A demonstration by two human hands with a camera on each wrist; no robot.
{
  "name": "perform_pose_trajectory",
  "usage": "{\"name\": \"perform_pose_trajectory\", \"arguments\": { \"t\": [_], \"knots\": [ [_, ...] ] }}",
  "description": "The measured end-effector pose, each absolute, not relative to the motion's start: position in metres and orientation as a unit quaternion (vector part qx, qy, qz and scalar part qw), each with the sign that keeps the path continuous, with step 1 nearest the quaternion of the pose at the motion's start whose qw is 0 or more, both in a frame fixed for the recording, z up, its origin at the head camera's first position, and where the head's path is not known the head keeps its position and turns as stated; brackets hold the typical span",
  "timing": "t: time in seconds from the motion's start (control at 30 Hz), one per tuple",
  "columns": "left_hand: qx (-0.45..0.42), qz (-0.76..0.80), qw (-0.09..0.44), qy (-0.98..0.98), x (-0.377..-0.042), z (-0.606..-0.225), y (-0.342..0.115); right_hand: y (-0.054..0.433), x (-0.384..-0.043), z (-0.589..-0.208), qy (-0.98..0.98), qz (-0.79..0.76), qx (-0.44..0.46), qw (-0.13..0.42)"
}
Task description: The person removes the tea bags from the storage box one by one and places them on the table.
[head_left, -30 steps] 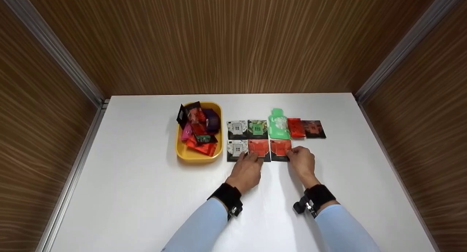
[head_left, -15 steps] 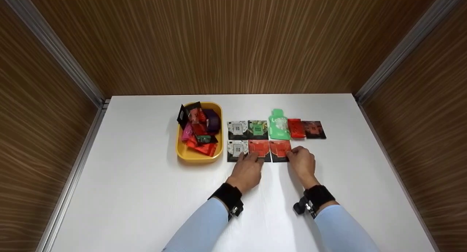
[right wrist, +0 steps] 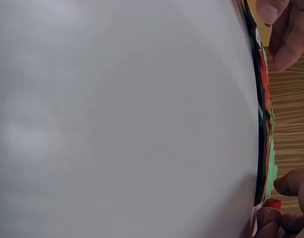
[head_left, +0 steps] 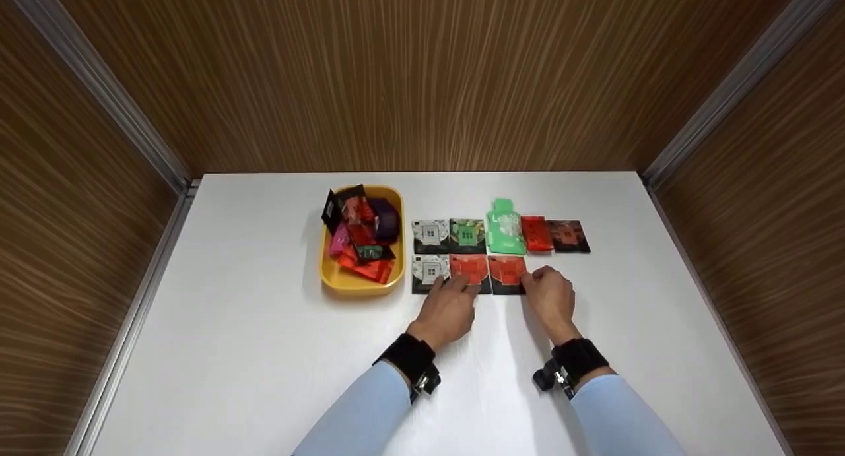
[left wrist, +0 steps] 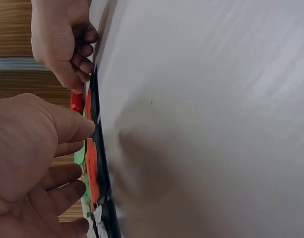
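Observation:
In the head view my left hand lies with extended fingers on the lower part of a red-and-black tea sachet. One finger reaches the edge of a white-and-black sachet to its left. My right hand is at the right edge of a second red-and-black sachet, fingertips touching or just beside it. The right wrist view shows a gap between that hand's thumb and its fingers. Behind this row lie another white-and-black sachet, a green-and-black one and a green pouch.
A yellow tray left of the sachets holds several red, black, pink and purple packets. A small red packet and a dark red sachet continue the back row. Wood-grain panels enclose the white table.
The rightmost red-and-black sachet has shifted slightly left against its neighbour, and its slight tilt has straightened. My right hand has moved a little to the right; my left hand stays nearly in place.

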State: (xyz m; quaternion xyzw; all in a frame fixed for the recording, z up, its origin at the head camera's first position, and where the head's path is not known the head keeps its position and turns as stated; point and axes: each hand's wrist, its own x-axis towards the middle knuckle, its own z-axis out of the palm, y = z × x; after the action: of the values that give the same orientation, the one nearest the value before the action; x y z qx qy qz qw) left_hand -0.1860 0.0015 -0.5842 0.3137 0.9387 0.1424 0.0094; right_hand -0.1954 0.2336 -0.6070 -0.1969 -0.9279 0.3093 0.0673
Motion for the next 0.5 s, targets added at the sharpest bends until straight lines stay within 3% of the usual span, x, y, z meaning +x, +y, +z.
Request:
{"name": "perform_pose_trajectory", "arguments": {
  "t": [0.3, 0.5],
  "knots": [
    [0.293, 0.227, -0.055, 0.927, -0.198, -0.554, -0.020, 0.198, -0.197, -0.584, -0.924, 0.335, -0.139, 0.124],
    [0.224, 0.311, -0.059, 0.922, -0.213, -0.533, -0.049, 0.159, -0.198, -0.564, -0.917, 0.358, -0.059, 0.166]
  ]
}}
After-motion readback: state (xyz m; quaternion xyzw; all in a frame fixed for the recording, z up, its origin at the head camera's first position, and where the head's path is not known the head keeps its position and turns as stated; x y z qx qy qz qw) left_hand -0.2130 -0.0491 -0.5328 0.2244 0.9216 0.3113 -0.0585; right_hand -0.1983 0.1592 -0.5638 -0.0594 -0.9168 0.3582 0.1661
